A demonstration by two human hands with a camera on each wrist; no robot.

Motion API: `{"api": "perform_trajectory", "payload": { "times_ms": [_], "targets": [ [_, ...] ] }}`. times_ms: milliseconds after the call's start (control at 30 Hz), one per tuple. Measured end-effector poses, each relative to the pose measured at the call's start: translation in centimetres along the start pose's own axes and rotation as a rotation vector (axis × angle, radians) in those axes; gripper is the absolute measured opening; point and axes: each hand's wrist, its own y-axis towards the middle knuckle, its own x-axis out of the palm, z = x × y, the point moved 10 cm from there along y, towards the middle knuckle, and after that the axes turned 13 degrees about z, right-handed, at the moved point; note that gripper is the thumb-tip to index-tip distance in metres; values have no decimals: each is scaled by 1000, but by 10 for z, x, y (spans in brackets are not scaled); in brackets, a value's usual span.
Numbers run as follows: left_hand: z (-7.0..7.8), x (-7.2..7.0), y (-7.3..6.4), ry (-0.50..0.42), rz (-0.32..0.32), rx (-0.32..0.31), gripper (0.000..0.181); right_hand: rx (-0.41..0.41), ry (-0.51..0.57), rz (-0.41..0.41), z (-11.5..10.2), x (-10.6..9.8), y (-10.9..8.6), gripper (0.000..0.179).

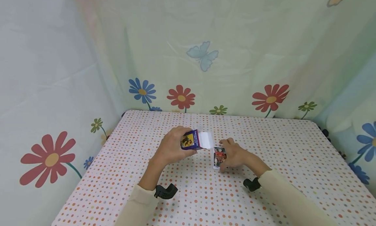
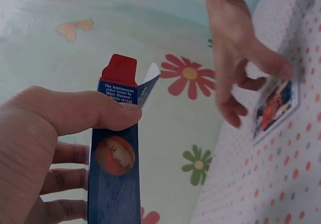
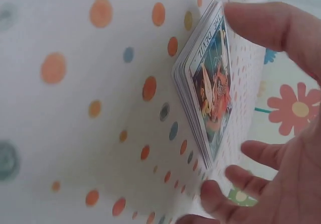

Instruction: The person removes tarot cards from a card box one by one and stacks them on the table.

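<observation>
A blue tarot card box (image 1: 190, 140) with its white flap open is gripped by my left hand (image 1: 172, 145) above the table. In the left wrist view the thumb lies across the narrow side of the box (image 2: 114, 184), and a red tab sticks up at its end. A small stack of tarot cards (image 1: 218, 157) lies face up on the table, the top one reading "The Devil" in the right wrist view. Over this stack spreads my right hand (image 1: 235, 153); its thumb is close to one edge, its fingers apart beyond the far side.
The table bears a white cloth (image 1: 202, 200) with coloured dots. Behind it hangs a pale curtain (image 1: 164, 56) printed with flowers and butterflies. A black wrist camera (image 1: 166, 191) is strapped at the left sleeve, another (image 1: 252, 185) at the right.
</observation>
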Motion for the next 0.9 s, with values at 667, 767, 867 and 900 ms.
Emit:
{"api": "perform_trajectory", "payload": {
  "times_ms": [667,767,867,900],
  "targets": [
    [-74,58,-11,400,-241,21,77,-272,-174,452,-32,-48,-34,71],
    [-74,58,-13,396,-241,39,76,-311,-198,471,-36,-46,-37,72],
    [-71,56,-15,384,-233,77,78,-352,-209,498,-40,-46,-42,73],
    [-68,55,-16,392,-230,98,79,-363,-214,505,-42,-46,-43,74]
  ]
}}
